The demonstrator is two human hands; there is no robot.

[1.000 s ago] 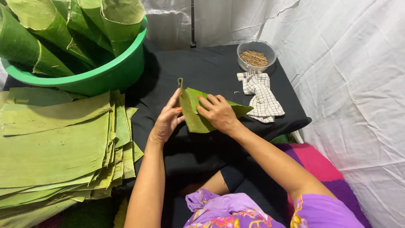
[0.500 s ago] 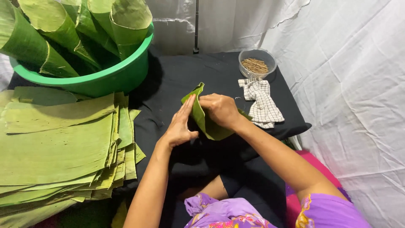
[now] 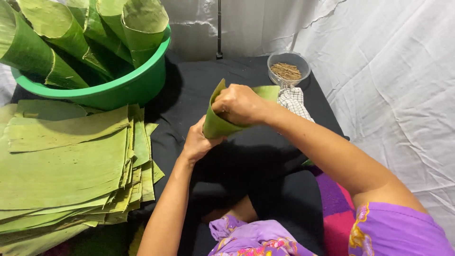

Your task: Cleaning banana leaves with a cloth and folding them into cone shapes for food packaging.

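Note:
Both of my hands hold one green banana leaf piece (image 3: 216,124) above the black cloth, rolled partway into a cone. My right hand (image 3: 239,104) grips it from above, fingers curled over its upper edge. My left hand (image 3: 198,141) supports the lower end from underneath, palm against the leaf. A flap of the leaf (image 3: 266,92) sticks out to the right behind my right hand.
A tall stack of flat banana leaf sheets (image 3: 66,166) lies at the left. Behind it a green plastic basin (image 3: 124,89) holds several rolled leaf cones (image 3: 142,26). A clear bowl of thin sticks (image 3: 287,71) and a checked cloth (image 3: 294,102) sit at the back right. White fabric hangs all around.
The leaf went from lying flat under both hands to being lifted and curled into a cone. My right hand moved on top of it, my left hand beneath.

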